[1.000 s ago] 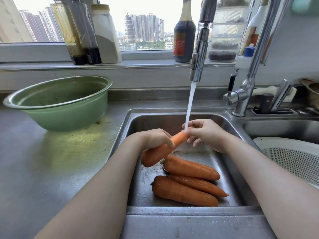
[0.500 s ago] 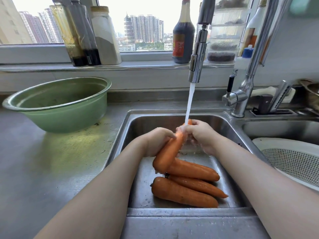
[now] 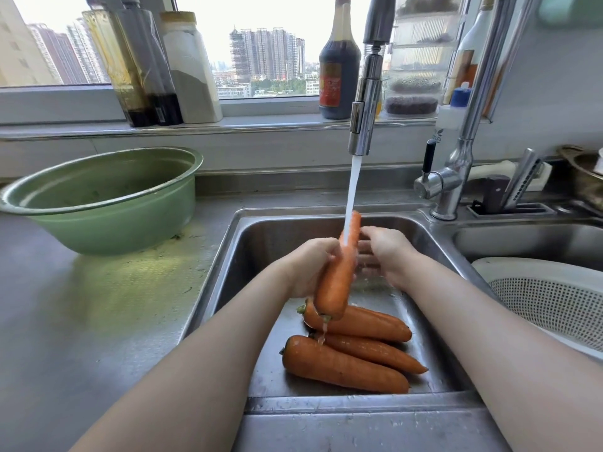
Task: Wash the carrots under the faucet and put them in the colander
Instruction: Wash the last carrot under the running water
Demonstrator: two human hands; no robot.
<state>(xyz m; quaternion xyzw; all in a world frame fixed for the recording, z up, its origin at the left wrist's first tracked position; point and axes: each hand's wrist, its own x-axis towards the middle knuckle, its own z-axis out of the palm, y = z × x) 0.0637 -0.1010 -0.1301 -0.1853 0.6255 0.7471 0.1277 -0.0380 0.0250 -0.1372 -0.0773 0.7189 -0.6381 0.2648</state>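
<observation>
Tipped from slanting to nearly upright over the steel sink (image 3: 277, 236), the long orange carrot (image 3: 336, 285) now takes the chrome faucet (image 3: 365, 119) water on its tip, left hand (image 3: 310, 269) clamped round its middle, right hand (image 3: 388, 252) rubbing it, grip too blurred to tell, so washing continues.

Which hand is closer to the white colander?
Right. The right hand lies left of the colander; the left hand, gripping a carrot, is farther left.

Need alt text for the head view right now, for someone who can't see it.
The left hand grips a carrot tip-up under the faucet stream, the right hand touching it. Three more carrots lie in the sink; a white colander sits right.
</observation>
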